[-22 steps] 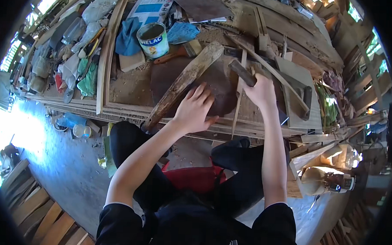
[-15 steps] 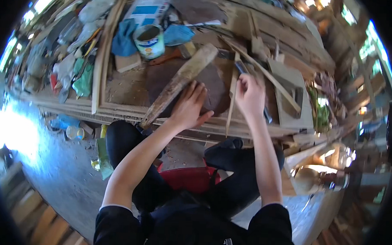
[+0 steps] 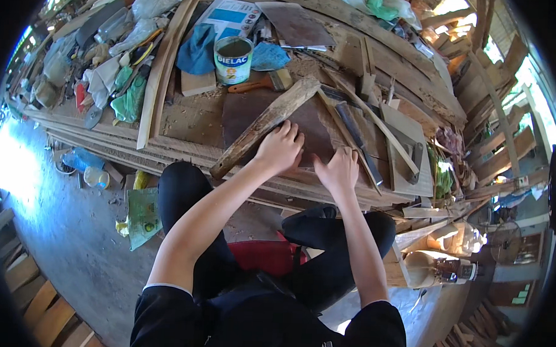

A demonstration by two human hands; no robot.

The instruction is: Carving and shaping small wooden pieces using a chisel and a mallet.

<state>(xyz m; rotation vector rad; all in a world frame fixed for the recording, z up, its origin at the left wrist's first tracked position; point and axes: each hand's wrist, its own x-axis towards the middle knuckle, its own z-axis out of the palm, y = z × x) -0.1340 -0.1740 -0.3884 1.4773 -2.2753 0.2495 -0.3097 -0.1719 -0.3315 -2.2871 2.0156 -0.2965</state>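
The sheet (image 3: 313,129) lies at the centre of the frame, with the wood (image 3: 264,124) slanting across it toward the lower left. The left hand (image 3: 282,150) is over the sheet just beside the wood, fingers bent and knuckles up; the right hand (image 3: 339,171) is at the sheet's near right side, fingers bent downward too. Whether either grips the edge I cannot tell, as the knuckles hide the fingertips. Good handling here probably means steady, even pressure from both hands, so the sheet stays flat, and care that the wood's weight does not crease or tear it. The stick (image 3: 351,138) and bar (image 3: 357,133), right of centre, lie close enough to catch the right knuckles
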